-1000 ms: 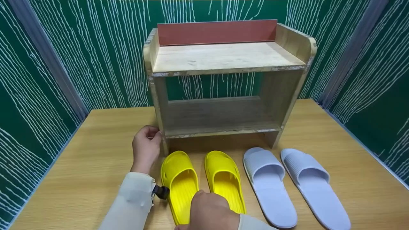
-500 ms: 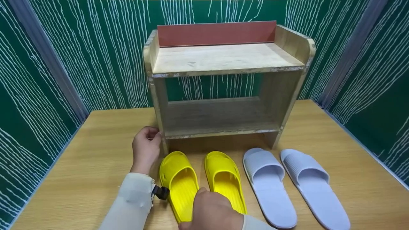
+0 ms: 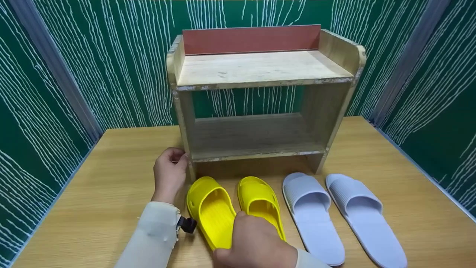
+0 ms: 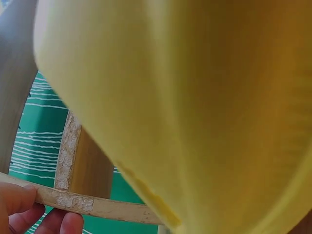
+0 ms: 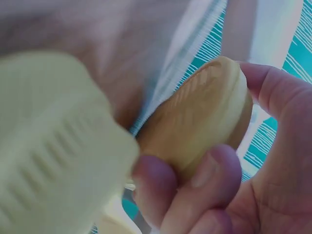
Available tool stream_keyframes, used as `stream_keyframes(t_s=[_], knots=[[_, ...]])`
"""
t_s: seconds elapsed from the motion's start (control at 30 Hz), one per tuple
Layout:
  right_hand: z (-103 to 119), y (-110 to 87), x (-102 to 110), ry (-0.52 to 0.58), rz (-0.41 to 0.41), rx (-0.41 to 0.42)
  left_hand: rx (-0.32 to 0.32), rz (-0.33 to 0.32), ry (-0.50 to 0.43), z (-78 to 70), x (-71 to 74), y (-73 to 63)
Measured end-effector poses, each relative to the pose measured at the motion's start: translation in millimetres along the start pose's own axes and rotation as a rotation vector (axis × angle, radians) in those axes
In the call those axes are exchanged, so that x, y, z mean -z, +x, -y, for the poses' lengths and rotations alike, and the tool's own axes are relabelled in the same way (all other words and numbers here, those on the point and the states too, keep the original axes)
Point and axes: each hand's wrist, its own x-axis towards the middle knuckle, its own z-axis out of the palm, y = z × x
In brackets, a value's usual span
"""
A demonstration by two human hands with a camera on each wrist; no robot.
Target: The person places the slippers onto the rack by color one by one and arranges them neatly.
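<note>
My left hand [image 3: 170, 173] pinches the front edge of the left side panel of a wooden shoe rack [image 3: 260, 69]; its thumb and fingers [image 4: 72, 225] show around that edge in the left wrist view. My right hand [image 3: 258, 242] holds the heel end of the left yellow slipper [image 3: 214, 208], thumb on one side and fingers on the other, as the right wrist view shows. This slipper's toe points at the rack and its heel is partly hidden by the hand. The right yellow slipper [image 3: 256, 191] lies beside it, its heel also covered.
Two pale lavender slippers [image 3: 319, 230] lie side by side on the wooden table [image 3: 89, 208], right of the yellow ones. The rack has an upper and a lower shelf [image 3: 256, 134]. Green walls [image 3: 130, 56] with white streaks surround the table.
My right hand has moved slightly right and up, swinging the left yellow slipper's heel rightward and tilting it. The left hand stays on the rack.
</note>
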Motion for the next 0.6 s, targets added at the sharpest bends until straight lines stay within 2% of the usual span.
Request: stream_keyframes(t_s=[0.17,0.33,0.47,0.6], knots=[[-1.1,-0.3,5.2,0.012,-0.005,0.024,0.004,0.001,0.011,0.2,-0.3,-0.9],[-4.5,-0.7,9.2,0.010,-0.049,0.068,0.013,0.011,0.008,0.1,-0.9,-0.6],[-7.5,0.1,13.1,0.071,-0.060,0.078,0.006,0.003,0.006,0.3,-0.3,0.3],[-11.2,-0.3,15.2,0.116,-0.106,0.095,0.002,0.000,0.008,0.6,-0.1,0.6]])
